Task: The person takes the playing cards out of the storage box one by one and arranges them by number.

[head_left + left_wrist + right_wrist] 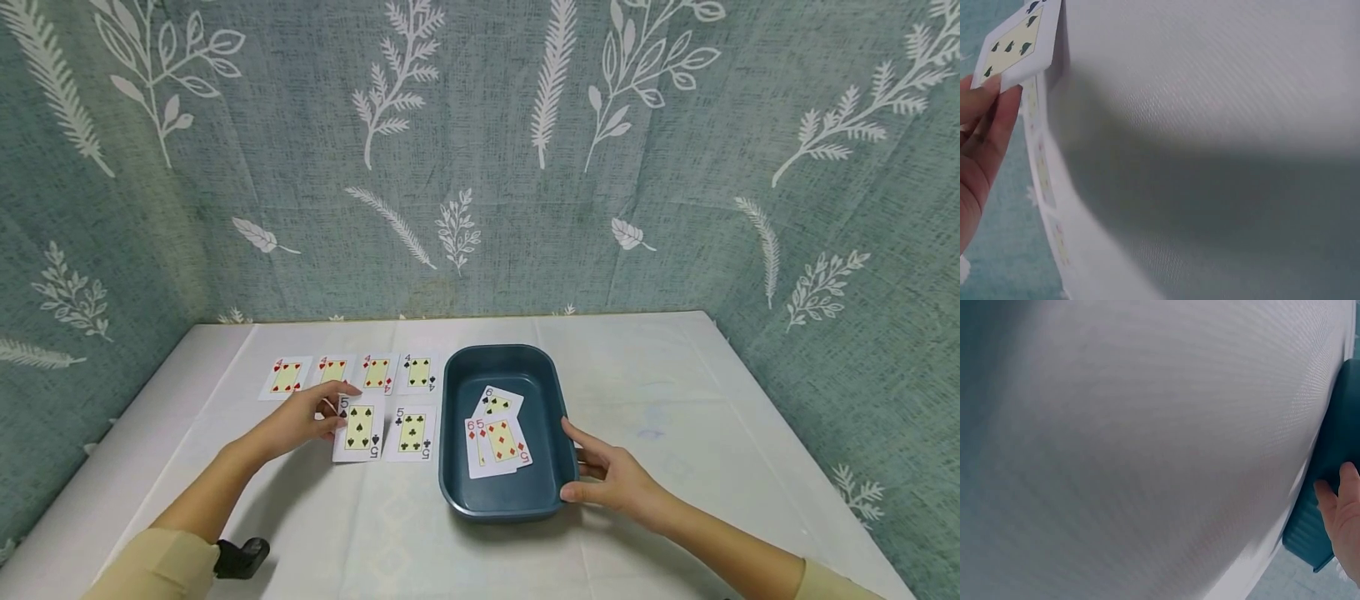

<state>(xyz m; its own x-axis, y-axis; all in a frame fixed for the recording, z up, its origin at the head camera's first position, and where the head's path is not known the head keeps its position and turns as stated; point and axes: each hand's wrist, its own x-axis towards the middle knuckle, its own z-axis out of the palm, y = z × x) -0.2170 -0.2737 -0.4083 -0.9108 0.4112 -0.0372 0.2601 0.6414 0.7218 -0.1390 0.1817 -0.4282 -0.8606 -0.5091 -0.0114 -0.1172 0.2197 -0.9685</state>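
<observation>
Tray (536,493): black six (498,402), lower part covered; six of diamonds (473,458) mostly under five of diamonds (506,440). Left wrist view: left hand (977,159) cut by left edge, card row (1045,172) blurred (unreadable). Right wrist view: right hand (1347,519) and tray run off right edge.

You face a back wall (487,225) of grey-green fabric with a woven look, printed in white with fern fronds, leafy sprays and single leaves. It hangs with slight creases, and low near its middle you can see a faint yellowish patch (420,292). To either side of you, a left wall (90,200) and a right wall (862,333) wear the same patterned cloth. Your bench (637,350) has a white covering (720,467), lightly creased, with a pale bluish smudge (649,433). Its far edge meets the back wall. Your light is soft, casting blurred shadows; close up, the covering looks finely ribbed.
</observation>
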